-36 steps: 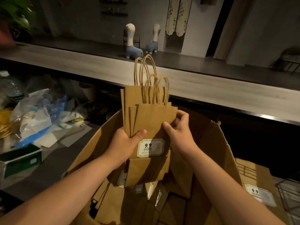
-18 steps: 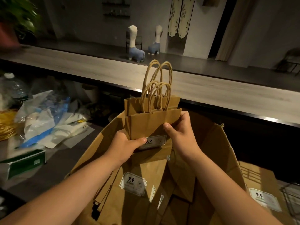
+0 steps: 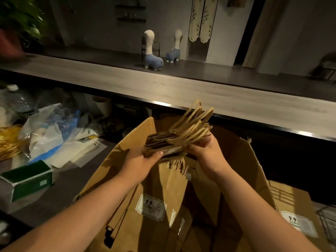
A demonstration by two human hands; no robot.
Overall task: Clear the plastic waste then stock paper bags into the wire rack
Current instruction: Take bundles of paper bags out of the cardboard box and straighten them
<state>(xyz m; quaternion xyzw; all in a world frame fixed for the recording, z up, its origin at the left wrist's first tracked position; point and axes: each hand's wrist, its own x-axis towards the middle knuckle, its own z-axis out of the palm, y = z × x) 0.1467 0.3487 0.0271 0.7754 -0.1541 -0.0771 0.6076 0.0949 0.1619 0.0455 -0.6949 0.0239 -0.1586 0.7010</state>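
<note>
A stack of flat brown paper bags (image 3: 163,142) with twisted paper handles is tipped almost flat, handles pointing away to the upper right. My left hand (image 3: 143,160) grips its near left edge and my right hand (image 3: 205,151) holds its right side under the handles. Both hands hover over an open cardboard box (image 3: 252,160) with more paper bags (image 3: 154,206) inside, one showing a "9.9" label. Crumpled plastic waste (image 3: 52,135) lies in a heap on the counter at the left. A corner of the wire rack (image 3: 327,224) shows at the far right edge.
A green box (image 3: 27,180) sits at the near left, a water bottle (image 3: 20,102) and gold strands (image 3: 9,142) behind the plastic. A raised wooden bar top (image 3: 181,88) runs across beyond the box. Another labelled paper bag (image 3: 292,211) lies at right.
The bag stack has tilted from upright to nearly flat, handles swinging away to the upper right. Both hands kept hold of it and shifted slightly right.
</note>
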